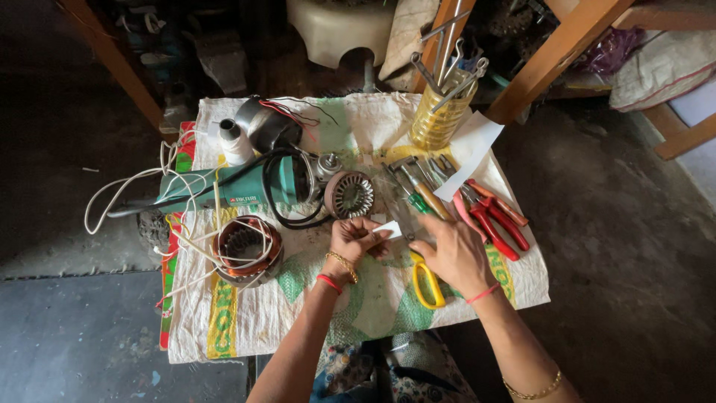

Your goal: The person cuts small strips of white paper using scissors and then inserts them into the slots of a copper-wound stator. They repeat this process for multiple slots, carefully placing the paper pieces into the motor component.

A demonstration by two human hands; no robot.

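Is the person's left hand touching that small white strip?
Touching. The head view shows the left hand pinching one end of the small white strip between its fingertips.

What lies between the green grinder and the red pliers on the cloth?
In the head view, between the green grinder and the red pliers lie a round metal motor part and several screwdrivers.
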